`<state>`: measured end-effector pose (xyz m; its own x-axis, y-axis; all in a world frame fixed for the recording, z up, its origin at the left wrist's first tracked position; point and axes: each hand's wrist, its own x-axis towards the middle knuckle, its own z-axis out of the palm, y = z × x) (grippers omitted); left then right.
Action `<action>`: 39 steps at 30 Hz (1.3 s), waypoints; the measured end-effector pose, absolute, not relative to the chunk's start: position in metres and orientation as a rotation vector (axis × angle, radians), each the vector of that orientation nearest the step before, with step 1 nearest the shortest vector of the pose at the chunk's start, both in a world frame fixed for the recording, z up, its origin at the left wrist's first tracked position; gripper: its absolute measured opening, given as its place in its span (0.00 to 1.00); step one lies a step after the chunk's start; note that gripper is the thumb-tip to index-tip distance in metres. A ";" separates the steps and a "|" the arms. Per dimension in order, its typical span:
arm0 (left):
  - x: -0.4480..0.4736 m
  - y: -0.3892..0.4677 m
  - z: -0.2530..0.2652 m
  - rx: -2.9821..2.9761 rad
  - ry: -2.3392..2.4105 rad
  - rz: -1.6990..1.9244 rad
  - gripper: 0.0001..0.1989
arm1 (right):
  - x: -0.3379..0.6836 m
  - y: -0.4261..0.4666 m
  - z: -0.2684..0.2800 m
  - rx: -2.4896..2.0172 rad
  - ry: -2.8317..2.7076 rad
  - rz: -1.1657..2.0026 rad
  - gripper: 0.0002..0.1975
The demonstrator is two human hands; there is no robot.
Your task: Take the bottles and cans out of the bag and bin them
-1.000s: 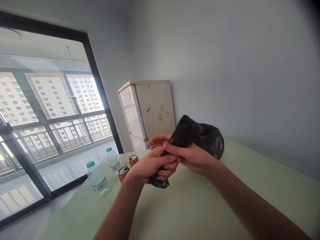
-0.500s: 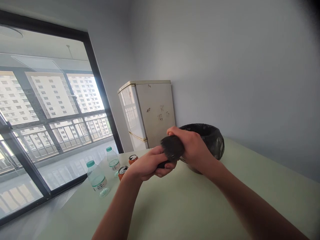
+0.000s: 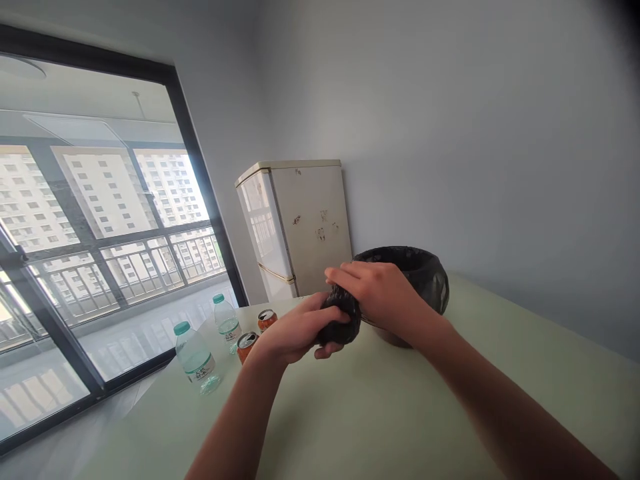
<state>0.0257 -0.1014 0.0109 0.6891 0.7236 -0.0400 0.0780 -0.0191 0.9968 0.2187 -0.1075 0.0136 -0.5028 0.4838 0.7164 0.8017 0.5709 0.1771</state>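
Note:
A crumpled roll of black garbage bags (image 3: 345,321) is held above the table, in front of the trash bin. My left hand (image 3: 300,327) is closed around it from the left, the thumb pressed over its near face. My right hand (image 3: 383,293) lies over the top and right of the roll, its fingers bent across the upper end; the fingertips' undersides are hidden. Just behind my right hand stands a round trash bin (image 3: 433,293) lined with black plastic, partly covered by that hand.
Two clear bottles with green caps, a nearer bottle (image 3: 195,360) and a farther bottle (image 3: 227,320), stand at the table's left. Beside them are two orange cans, a near can (image 3: 246,345) and a far can (image 3: 267,320). A fridge (image 3: 310,227) stands beyond the pale green table (image 3: 340,420).
The roll has tipped and sits lower in my left hand, its side now turned toward me. My right hand has shifted from gripping its end to covering its top, fingers straighter.

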 end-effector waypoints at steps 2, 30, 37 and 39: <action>0.025 -0.101 0.012 1.497 0.696 0.632 0.06 | 0.226 -0.111 0.018 -0.983 -2.137 -0.347 0.17; 0.028 -0.119 0.027 1.802 0.710 0.835 0.12 | 0.218 -0.125 0.023 -0.903 -1.815 0.530 0.13; 0.043 -0.111 0.008 1.783 0.829 1.374 0.10 | 0.208 -0.118 0.016 -0.901 -1.632 0.495 0.15; 0.045 -0.113 0.006 1.806 0.852 1.432 0.08 | 0.202 -0.120 0.014 -0.847 -1.620 0.553 0.16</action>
<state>0.0449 -0.1132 0.0064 0.1836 0.8207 0.5410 0.0836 -0.5614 0.8233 0.2019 -0.1205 0.0140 -0.0708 0.7743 0.6289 0.2282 0.6263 -0.7454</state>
